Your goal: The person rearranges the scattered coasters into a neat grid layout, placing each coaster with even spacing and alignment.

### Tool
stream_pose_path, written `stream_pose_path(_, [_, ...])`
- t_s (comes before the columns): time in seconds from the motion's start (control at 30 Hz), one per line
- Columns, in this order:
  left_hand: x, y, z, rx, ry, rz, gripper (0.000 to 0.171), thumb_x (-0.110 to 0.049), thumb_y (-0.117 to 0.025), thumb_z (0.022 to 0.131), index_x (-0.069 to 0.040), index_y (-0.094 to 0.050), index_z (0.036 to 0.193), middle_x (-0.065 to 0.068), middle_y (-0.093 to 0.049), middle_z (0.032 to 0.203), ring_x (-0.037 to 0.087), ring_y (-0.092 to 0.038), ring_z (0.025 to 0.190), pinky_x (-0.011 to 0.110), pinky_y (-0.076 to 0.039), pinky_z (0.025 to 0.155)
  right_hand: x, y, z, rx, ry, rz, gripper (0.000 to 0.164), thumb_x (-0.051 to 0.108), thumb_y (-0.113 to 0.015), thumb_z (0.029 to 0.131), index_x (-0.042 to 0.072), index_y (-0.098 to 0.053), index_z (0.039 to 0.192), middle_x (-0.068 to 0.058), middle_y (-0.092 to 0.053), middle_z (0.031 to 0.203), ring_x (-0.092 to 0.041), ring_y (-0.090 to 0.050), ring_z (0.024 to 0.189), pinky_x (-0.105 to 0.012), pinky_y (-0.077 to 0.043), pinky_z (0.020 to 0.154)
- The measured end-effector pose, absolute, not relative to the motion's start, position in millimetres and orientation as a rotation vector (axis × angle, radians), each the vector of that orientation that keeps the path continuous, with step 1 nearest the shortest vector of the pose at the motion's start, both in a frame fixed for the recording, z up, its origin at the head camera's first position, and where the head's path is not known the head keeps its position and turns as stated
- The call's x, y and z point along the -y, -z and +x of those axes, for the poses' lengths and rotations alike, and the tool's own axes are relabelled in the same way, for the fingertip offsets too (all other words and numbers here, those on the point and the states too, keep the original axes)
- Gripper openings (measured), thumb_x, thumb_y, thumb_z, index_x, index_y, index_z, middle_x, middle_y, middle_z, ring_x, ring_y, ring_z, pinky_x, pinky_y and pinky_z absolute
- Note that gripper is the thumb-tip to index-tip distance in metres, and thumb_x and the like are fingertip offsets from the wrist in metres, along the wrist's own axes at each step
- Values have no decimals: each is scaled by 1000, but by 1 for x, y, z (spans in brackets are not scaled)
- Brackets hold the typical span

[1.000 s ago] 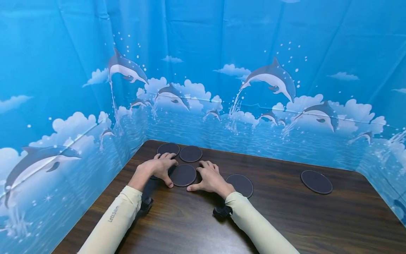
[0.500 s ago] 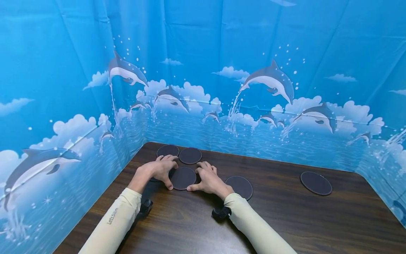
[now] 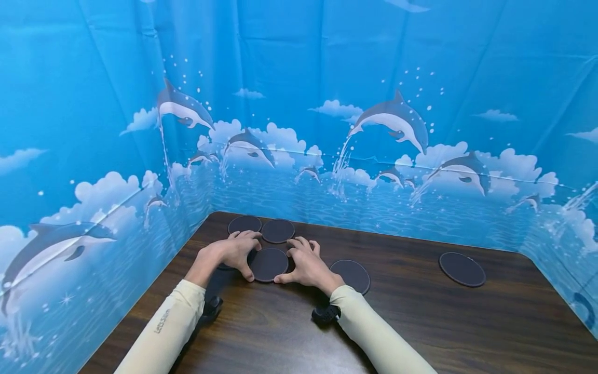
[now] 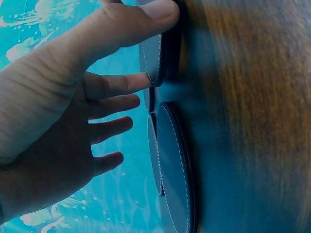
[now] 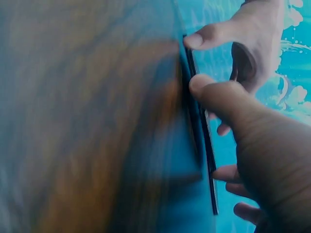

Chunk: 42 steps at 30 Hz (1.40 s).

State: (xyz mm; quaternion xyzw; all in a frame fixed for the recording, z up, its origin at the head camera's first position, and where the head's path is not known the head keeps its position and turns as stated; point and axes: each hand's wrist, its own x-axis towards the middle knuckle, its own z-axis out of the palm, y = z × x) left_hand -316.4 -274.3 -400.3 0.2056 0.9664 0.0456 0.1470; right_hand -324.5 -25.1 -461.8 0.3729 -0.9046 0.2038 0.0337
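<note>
A dark round coaster (image 3: 269, 265) with a stitched edge sits between my two hands in the head view. My left hand (image 3: 235, 254) holds its left side, thumb and index finger at the rim. In the left wrist view the left thumb (image 4: 158, 9) and index finger meet the edge of this coaster (image 4: 153, 53), the other fingers spread. From the right, my right hand (image 3: 306, 262) holds the opposite rim with thumb and curved fingers. The right wrist view shows the coaster (image 5: 206, 141) edge-on, with both thumbs at it. Another coaster (image 3: 226, 267) is mostly hidden under the left hand.
Two coasters lie at the back, one at the far left (image 3: 244, 223) and one beside it (image 3: 278, 231). Another coaster (image 3: 352, 275) lies behind the right wrist, and one (image 3: 462, 269) far right. A blue dolphin curtain (image 3: 299, 104) borders the brown wooden table (image 3: 261, 332).
Both thumbs now sit closer at the rim of the middle coaster, which has shifted slightly toward me, widening its gap to the back coaster. The head view has tilted a little.
</note>
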Motion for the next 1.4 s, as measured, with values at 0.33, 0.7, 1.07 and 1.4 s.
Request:
stream_pose_path(0.33, [267,398,-315,-2799,-249,676,74,-47,-89,73,-9,-62,131,21,-30,160,42,-26,146,64,-22,113,3,461,-329,2715,-713,1171,71,67,-77,80,9,-72,119,-14,-45,152,-31,-30,145,-60,-20,111])
stream_pose_path(0.7, [240,386,-317,-2808,-290,775,72,-45,-86,76,-7,-62,132,20,-30,160,42,-30,145,63,-26,111,-29,451,-332,2692,-727,1135,70,66,-78,79,9,-72,118,-9,-43,155,-29,-29,146,-57,-16,114])
stream_pose_path(1.07, [215,401,-323,-2728,-327,816,72,-46,-86,76,-10,-61,134,15,-29,162,37,-34,143,59,-34,108,-59,458,-319,2708,-774,1066,71,66,-77,80,7,-72,119,-10,-45,153,-32,-33,143,-58,-17,114])
stream_pose_path(1.4, [197,403,-336,-2738,-395,850,76,-47,-87,74,-11,-60,135,12,-31,161,39,-37,141,57,-38,106,-77,458,-321,2716,-758,1012,72,65,-78,80,6,-71,120,-11,-45,153,-34,-34,142,-59,-17,114])
